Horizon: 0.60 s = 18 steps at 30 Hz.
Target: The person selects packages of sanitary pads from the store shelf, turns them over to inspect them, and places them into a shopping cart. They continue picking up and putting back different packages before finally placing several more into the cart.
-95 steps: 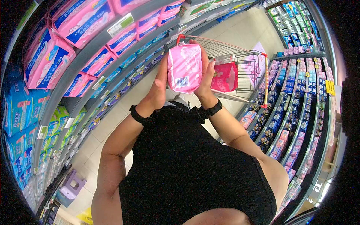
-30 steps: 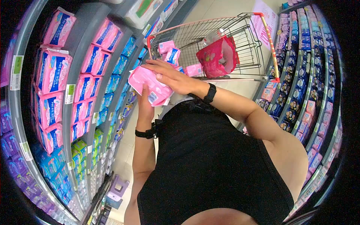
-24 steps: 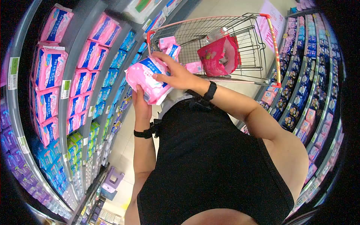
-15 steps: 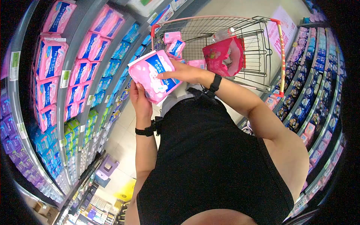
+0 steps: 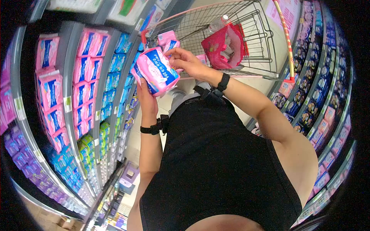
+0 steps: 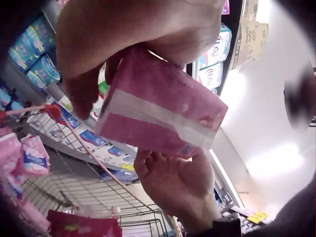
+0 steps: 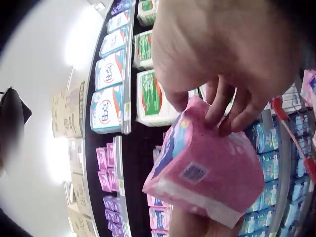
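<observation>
A pink pack of sanitary pads [image 5: 157,73] with a blue label is held up in front of my body. My left hand [image 5: 146,101] grips it from its near left side, thumb on the front face. At the pack's far right edge is my right hand [image 5: 189,63], its fingers bent. In the right wrist view, the right hand's fingertips [image 7: 224,126] pinch the upper part of the pack [image 7: 222,170], the thumb on the opposite side. A pale seam strip crosses the pack's back [image 6: 148,116] in the left wrist view.
Beyond the pack stands a wire shopping cart [image 5: 269,61] holding a magenta bag [image 5: 216,48], a clear bottle [image 5: 218,24] and several pink packs [image 5: 166,37]. Shelves [image 5: 69,104] of pink, blue and purple packs rise on the left. More stocked shelves [image 5: 308,88] line the right.
The pack has been turned from its plain barcode back to its blue-labelled front. My right hand has gone from lying across it to its far edge. The view has shifted toward the left shelves.
</observation>
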Each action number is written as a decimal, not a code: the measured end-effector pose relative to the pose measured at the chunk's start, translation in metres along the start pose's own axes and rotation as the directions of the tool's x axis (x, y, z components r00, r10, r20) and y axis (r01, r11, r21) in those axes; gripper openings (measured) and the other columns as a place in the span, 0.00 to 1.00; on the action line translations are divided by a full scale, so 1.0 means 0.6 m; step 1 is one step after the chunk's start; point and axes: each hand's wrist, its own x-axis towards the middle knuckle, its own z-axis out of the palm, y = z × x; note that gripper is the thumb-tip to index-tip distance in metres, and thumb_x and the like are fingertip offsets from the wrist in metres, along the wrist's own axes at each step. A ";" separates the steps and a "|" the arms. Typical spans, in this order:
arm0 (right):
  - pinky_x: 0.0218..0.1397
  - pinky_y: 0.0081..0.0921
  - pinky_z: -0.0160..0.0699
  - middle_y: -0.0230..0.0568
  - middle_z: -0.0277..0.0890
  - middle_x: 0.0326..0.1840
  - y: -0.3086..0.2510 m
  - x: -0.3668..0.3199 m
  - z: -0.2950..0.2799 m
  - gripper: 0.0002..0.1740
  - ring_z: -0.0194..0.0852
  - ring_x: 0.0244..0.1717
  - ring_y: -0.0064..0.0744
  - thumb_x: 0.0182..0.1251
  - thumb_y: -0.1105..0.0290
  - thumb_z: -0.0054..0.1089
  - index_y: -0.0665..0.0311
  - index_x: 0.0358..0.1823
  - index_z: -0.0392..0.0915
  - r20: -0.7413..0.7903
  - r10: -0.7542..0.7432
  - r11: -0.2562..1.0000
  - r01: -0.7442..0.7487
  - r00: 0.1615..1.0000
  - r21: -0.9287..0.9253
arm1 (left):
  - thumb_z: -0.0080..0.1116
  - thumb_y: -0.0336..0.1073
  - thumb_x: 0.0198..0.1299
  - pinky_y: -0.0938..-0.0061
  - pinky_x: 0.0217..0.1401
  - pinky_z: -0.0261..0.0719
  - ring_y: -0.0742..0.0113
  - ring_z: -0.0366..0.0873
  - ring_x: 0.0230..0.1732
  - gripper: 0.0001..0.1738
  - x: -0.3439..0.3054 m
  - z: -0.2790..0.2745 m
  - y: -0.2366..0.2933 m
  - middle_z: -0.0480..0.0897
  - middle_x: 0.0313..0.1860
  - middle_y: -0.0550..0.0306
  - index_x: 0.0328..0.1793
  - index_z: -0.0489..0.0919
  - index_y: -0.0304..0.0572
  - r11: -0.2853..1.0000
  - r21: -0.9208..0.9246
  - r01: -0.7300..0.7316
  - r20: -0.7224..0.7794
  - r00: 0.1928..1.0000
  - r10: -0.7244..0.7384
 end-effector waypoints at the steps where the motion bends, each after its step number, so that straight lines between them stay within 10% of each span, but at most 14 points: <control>1: 0.62 0.29 0.72 0.38 0.76 0.55 -0.007 -0.007 -0.017 0.31 0.72 0.58 0.25 0.74 0.64 0.58 0.65 0.74 0.61 -0.003 0.023 0.999 -0.023 1.000 0.040 | 0.48 0.48 0.78 0.67 0.70 0.70 0.66 0.71 0.68 0.30 0.006 0.008 -0.001 0.73 0.69 0.53 0.76 0.63 0.36 1.000 0.017 0.011 0.043 0.999 -0.012; 6: 0.62 0.35 0.73 0.36 0.74 0.61 -0.002 -0.039 -0.070 0.34 0.73 0.59 0.25 0.76 0.52 0.57 0.61 0.74 0.59 -0.019 0.006 1.000 -0.005 1.000 0.026 | 0.47 0.50 0.78 0.74 0.61 0.76 0.72 0.78 0.57 0.25 0.025 0.059 -0.007 0.81 0.59 0.57 0.66 0.73 0.37 0.989 0.144 -0.020 0.214 0.977 -0.011; 13: 0.67 0.37 0.73 0.37 0.67 0.73 0.002 -0.084 -0.098 0.37 0.71 0.67 0.31 0.76 0.46 0.53 0.59 0.77 0.56 0.075 -0.020 0.843 -0.024 0.997 0.537 | 0.52 0.44 0.76 0.76 0.52 0.79 0.75 0.79 0.50 0.19 0.051 0.127 -0.027 0.82 0.51 0.60 0.64 0.74 0.39 0.908 0.415 -0.054 0.246 0.968 -0.054; 17: 0.65 0.34 0.76 0.40 0.73 0.64 0.032 -0.081 -0.132 0.35 0.74 0.63 0.32 0.74 0.43 0.54 0.60 0.71 0.62 -0.216 0.092 0.949 -0.020 0.972 0.315 | 0.53 0.43 0.76 0.75 0.57 0.75 0.73 0.77 0.54 0.22 0.066 0.140 -0.034 0.79 0.57 0.57 0.67 0.70 0.38 0.893 0.447 -0.047 0.290 0.952 -0.095; 18: 0.47 0.25 0.80 0.34 0.77 0.48 0.008 -0.087 -0.118 0.32 0.78 0.48 0.24 0.74 0.44 0.56 0.59 0.67 0.65 -0.323 0.085 0.973 -0.008 0.943 0.232 | 0.54 0.43 0.75 0.75 0.60 0.74 0.72 0.76 0.55 0.23 0.070 0.143 -0.032 0.79 0.58 0.56 0.68 0.69 0.37 0.922 0.388 0.003 0.316 0.939 -0.136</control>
